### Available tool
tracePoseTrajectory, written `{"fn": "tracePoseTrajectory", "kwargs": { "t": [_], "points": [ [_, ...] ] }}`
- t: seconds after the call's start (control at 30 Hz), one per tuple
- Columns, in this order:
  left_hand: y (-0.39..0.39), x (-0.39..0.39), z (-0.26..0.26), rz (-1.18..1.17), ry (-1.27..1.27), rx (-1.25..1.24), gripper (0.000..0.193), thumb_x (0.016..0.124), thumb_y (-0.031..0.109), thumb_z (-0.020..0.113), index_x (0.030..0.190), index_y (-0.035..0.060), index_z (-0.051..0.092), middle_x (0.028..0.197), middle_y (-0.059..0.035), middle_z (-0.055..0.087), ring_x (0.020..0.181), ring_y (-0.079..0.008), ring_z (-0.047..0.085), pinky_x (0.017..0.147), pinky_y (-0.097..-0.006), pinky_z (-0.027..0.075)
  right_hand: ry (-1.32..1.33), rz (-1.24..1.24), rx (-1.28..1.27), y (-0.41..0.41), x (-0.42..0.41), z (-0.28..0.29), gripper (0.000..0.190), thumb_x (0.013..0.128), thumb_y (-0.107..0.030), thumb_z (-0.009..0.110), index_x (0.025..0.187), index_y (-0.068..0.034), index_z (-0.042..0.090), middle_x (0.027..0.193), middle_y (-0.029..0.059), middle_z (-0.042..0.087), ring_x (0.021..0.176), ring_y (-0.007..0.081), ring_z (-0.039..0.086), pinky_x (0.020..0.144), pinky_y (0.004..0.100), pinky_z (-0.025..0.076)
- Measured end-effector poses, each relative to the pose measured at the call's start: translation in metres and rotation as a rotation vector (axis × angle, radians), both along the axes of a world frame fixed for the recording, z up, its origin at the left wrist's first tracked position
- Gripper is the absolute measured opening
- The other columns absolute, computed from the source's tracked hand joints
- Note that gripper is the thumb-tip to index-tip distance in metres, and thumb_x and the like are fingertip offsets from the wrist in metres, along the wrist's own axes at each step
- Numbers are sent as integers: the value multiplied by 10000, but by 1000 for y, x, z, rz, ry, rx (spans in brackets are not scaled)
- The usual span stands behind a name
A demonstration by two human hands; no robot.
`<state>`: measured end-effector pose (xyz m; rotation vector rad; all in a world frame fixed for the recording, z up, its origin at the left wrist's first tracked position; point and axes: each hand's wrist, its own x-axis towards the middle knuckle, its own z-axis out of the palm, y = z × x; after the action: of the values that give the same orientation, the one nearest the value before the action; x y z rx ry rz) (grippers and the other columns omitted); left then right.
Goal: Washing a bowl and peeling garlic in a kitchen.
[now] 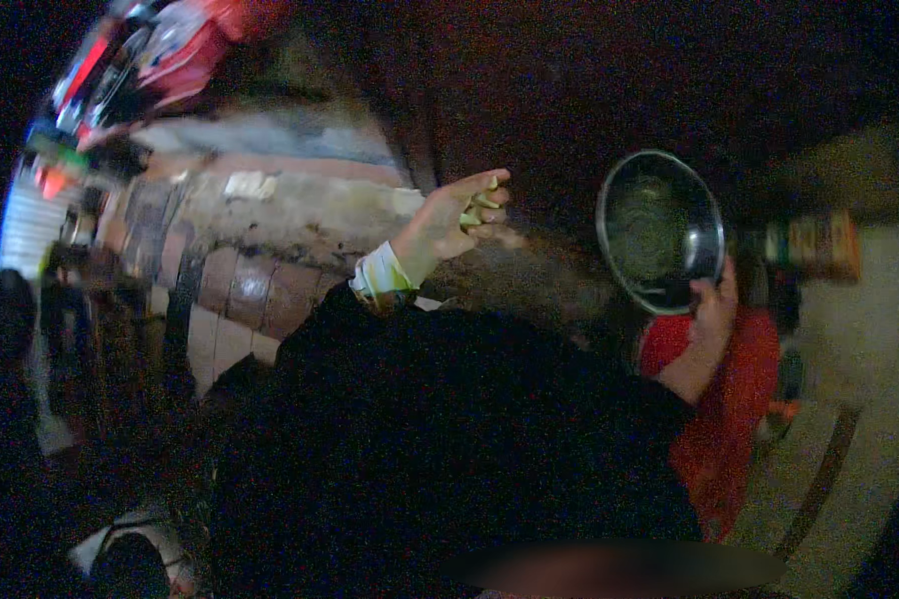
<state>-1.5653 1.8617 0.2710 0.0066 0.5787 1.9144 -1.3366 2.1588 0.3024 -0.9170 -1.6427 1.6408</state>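
My right hand (pixel 713 314) grips the near rim of a round, shiny bowl (pixel 659 224), which looks like metal or glass. The bowl is tilted, and its inside, facing the camera, is dark. My left hand (pixel 468 213) is apart from it, in the middle of the view, with its fingers partly curled. Pale yellow-green patches show between those fingers; blur hides whether they are small pieces held or only light. A light cuff (pixel 384 269) circles the left wrist below the dark sleeve.
A red cloth or plastic surface (pixel 742 389) is beside my right forearm. Beyond it stands a blurred box-like item (pixel 824 245) near a pale floor or wall (pixel 839 344). Worn ground (pixel 307 217) and brown tiles (pixel 251 284) lie leftward. Red and white items (pixel 187 56) fill the upper left.
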Motion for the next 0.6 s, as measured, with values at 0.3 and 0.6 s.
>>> {"fn": "tracePoseTrajectory", "kwargs": {
  "t": [0.3, 0.6],
  "points": [
    [-175, -90, 2, 586, -67, 273, 146, 919, 251, 406, 898, 125, 477, 627, 35, 362, 543, -89, 327, 410, -189, 277, -234, 807, 185, -148, -270, 15, 576, 668, 72, 476, 1233, -8, 401, 1112, 100, 516, 986, 195, 514, 867, 319, 395],
    [-356, -66, 31, 1358, 78, 329, 226, 903, 198, 411, 1082, 80, 485, 783, -53, 501, 604, -148, 436, 413, -201, 373, -61, 1664, 436, -361, -454, 18, 591, 665, 26, 516, 1238, 1, 373, 1096, 99, 509, 968, 190, 517, 846, 298, 416]
  ]
}}
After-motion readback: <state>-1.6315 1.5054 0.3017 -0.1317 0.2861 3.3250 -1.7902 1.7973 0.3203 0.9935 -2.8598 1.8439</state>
